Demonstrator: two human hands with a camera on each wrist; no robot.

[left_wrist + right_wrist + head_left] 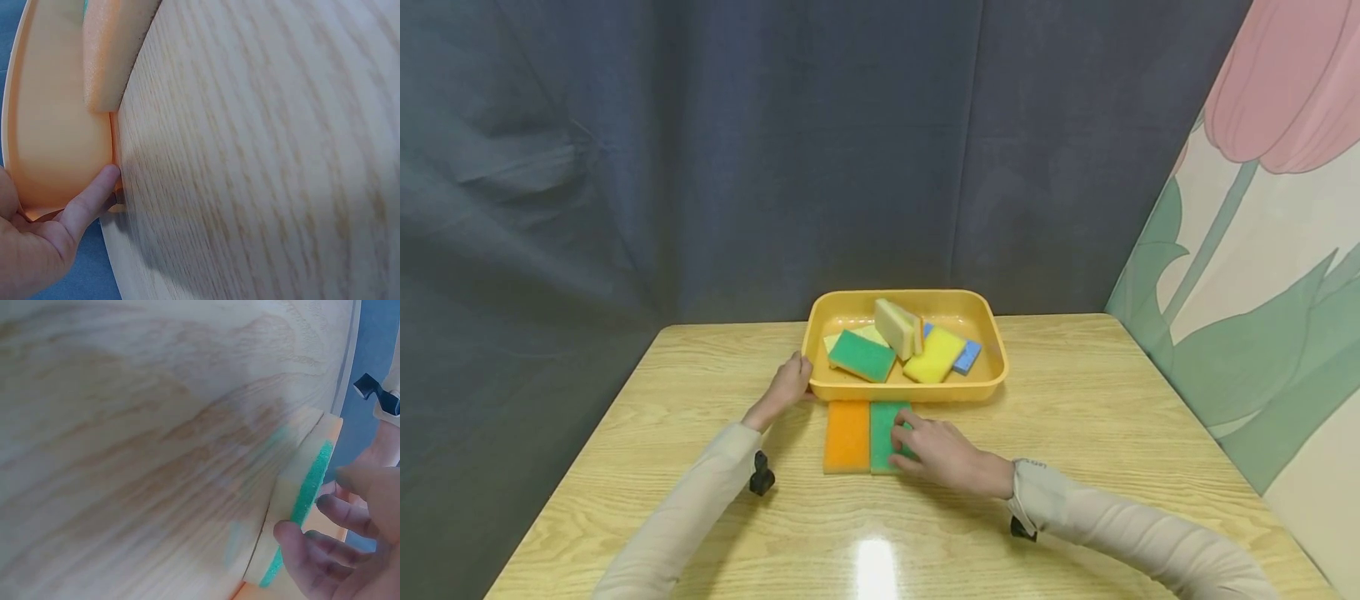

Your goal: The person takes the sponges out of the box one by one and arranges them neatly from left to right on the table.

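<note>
My left hand point(788, 383) holds the front left corner of a yellow plastic tray point(904, 392). In the left wrist view one finger point(94, 197) lies along the tray's lower edge. Flat on the table, up against the tray's front, are two scouring sponges side by side: an orange-topped sponge point(847, 442) and a green-topped sponge point(882, 446). My right hand point(943, 454) is over the green one, its fingers loosely bent. In the right wrist view a fingertip point(287, 532) is right at the green sponge's edge point(312, 481).
Inside the tray lie a green sponge point(862, 356), a yellow sponge point(935, 354), a blue sponge point(967, 357) and pale sponges point(893, 327) leaning upright. A dark curtain point(820, 150) hangs behind the wooden table point(1075, 400). A wall with painted tulips point(1247, 333) stands at right.
</note>
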